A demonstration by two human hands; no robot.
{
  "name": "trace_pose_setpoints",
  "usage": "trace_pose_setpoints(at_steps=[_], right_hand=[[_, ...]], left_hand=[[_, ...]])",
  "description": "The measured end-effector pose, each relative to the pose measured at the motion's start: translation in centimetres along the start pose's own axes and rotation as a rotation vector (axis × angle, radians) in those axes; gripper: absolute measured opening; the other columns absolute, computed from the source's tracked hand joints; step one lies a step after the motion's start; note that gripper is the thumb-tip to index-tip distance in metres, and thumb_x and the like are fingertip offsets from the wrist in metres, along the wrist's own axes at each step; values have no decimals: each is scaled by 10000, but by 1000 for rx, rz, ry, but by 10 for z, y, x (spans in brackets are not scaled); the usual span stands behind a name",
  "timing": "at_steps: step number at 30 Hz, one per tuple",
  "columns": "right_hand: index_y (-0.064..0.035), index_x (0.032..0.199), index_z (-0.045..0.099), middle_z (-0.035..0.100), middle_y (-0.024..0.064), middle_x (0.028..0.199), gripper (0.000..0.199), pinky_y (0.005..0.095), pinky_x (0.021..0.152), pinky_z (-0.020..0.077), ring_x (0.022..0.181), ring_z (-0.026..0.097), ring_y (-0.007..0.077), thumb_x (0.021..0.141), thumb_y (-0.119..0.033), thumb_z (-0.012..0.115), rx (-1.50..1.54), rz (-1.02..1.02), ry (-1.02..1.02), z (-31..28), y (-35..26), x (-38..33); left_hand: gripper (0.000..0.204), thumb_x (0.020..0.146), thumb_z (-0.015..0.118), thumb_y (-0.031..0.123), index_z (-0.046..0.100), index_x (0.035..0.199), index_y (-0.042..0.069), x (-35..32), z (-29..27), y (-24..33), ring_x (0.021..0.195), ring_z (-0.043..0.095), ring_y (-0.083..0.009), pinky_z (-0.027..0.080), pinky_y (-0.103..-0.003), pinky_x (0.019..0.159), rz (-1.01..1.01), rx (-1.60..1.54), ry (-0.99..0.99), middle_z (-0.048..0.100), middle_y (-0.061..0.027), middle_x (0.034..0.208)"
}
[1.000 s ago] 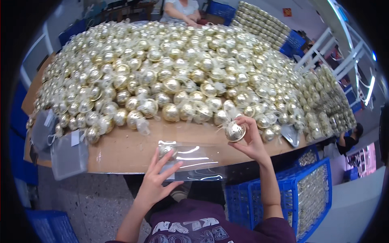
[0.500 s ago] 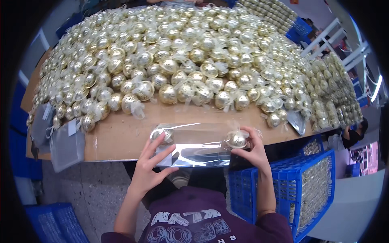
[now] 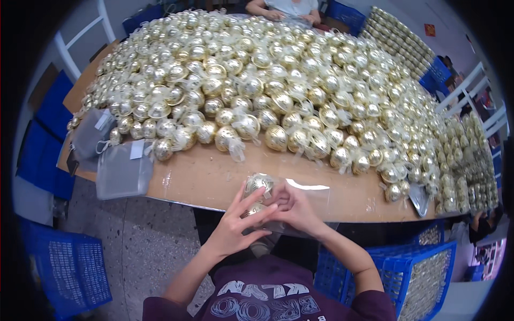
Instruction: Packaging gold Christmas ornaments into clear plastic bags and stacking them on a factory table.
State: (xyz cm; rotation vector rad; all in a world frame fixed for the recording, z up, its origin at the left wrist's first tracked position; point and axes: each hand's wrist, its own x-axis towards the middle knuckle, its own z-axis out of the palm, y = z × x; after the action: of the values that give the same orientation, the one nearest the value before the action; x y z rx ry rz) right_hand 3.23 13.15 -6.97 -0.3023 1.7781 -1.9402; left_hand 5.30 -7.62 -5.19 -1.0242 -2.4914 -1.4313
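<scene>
Just off the table's near edge, a long clear plastic sleeve (image 3: 316, 199) lies across my hands. Two shiny gold ball ornaments (image 3: 259, 184) sit close together at its left end, one above the other. My left hand (image 3: 235, 227) wraps that end, its fingers across the balls and its thumb below. Curled fingers of my right hand (image 3: 295, 209) reach in from the right and press against the lower gold ball (image 3: 254, 210), which is partly hidden by fingers. The plastic overlaps my right hand, and I cannot tell exactly where its opening lies.
A broad heap of gold balls (image 3: 257, 80) in sheer wraps covers most of the cardboard-topped table (image 3: 182, 179). Flat clear bags (image 3: 124, 170) lie at the left edge. Blue crates (image 3: 391, 273) stand at lower right. Across the table another person's hands (image 3: 276, 15) are visible.
My right hand has moved left with its gold ball, bringing it beside the one at the sleeve's left end. The view has shifted, so the table appears farther right and lower.
</scene>
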Motion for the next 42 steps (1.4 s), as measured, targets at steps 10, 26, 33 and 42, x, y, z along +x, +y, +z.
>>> trace_pose_setpoints(at_steps=[10,26,33,42], right_hand=[[4,881,699,692,84,806,198,260,627,510,747,658,136,882,-185,644,-564,224,-412,-133,-110,22],[-5,1069,577,599,63,987,446,247,673,480,802,588,84,800,-316,748,-390,-255,399,-97,-103,89],[2,1089,584,596,180,1048,609,432,781,469,882,584,359,669,-383,801,-1231,-180,315,-84,-109,123],[-39,1237,454,495,116,1196,605,363,976,412,1129,507,238,694,-137,703,-834,-448,365,-67,-119,63]], left_hand=[[575,662,803,126,644,1205,228,-10,-14,-6,1342,290,-468,352,-498,1059,-115,72,96,405,-119,1438],[537,689,792,131,641,1197,220,0,-5,-7,1339,263,-496,350,-541,1052,-112,67,142,390,-109,1446],[533,699,789,138,641,1205,217,5,-4,-6,1351,266,-468,352,-516,1059,-116,54,130,395,-107,1444],[538,689,799,148,647,1200,223,5,-3,-3,1359,264,-457,341,-504,1066,-130,22,108,394,-113,1448]])
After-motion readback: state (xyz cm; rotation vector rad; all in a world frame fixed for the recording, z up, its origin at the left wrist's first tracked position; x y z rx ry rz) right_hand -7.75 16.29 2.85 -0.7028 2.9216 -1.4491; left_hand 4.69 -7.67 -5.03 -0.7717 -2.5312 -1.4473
